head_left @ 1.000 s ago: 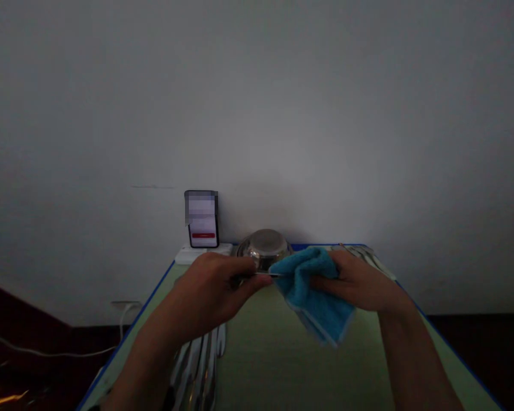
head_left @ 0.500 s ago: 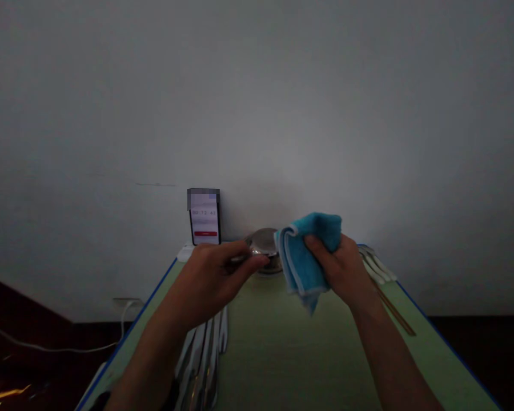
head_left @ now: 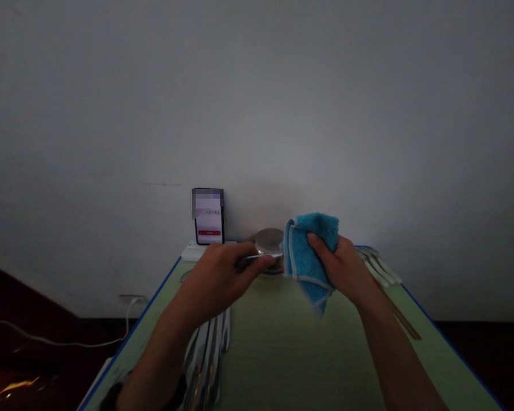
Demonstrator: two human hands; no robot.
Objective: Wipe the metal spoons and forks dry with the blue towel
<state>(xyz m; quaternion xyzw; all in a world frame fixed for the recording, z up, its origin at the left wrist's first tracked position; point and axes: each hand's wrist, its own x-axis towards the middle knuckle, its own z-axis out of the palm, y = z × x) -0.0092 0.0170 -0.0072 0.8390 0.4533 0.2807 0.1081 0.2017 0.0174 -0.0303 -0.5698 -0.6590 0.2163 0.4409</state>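
My left hand (head_left: 216,279) is closed in a pinch on a thin metal utensil (head_left: 261,258), whose far end runs into a folded blue cloth (head_left: 309,256). My right hand (head_left: 346,269) is closed on that cloth and holds it up against the utensil's tip, above the green table (head_left: 274,342). Just behind the two hands an upturned steel bowl (head_left: 269,240) rests on the table.
Several metal utensils (head_left: 208,357) lie in a row at the near left of the table. More cutlery and chopsticks (head_left: 383,279) lie at the far right. A phone (head_left: 209,217) with a lit screen stands against the white wall. A cable (head_left: 60,342) trails on the dark floor.
My right hand lifted the cloth from hanging low over the table to up beside the utensil's tip. The view has shifted slightly. My left hand has kept its pinch.
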